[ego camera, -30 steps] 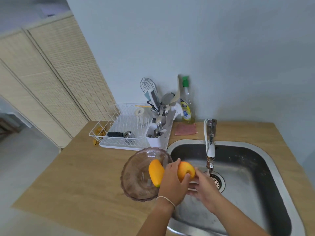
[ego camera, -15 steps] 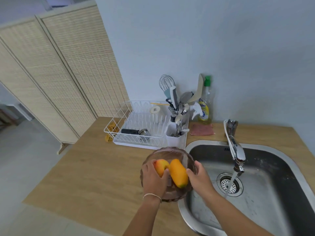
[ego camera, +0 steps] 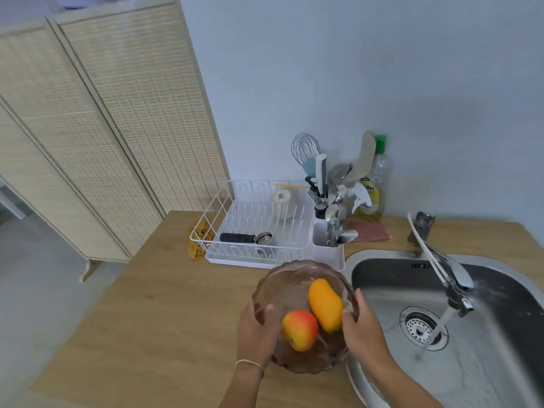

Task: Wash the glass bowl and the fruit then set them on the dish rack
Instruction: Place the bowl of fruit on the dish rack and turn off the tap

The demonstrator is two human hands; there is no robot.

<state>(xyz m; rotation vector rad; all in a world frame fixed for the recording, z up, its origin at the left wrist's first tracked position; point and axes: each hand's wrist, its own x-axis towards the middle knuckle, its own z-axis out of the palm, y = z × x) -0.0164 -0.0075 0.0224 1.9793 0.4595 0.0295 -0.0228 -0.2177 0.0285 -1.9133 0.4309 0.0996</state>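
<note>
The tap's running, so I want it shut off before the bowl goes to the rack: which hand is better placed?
Probably the right hand: it grips the glass bowl on the sink side, nearer the tap.

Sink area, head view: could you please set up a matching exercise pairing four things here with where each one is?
Things:
1. mango
2. whisk
3. pink cloth
4. tap

Places:
A. flat on the counter by the soap bottle
B. over the sink, water running
C. inside the glass bowl
D. upright in the cutlery holder

Pairs: 1-C, 2-D, 3-A, 4-B
</note>
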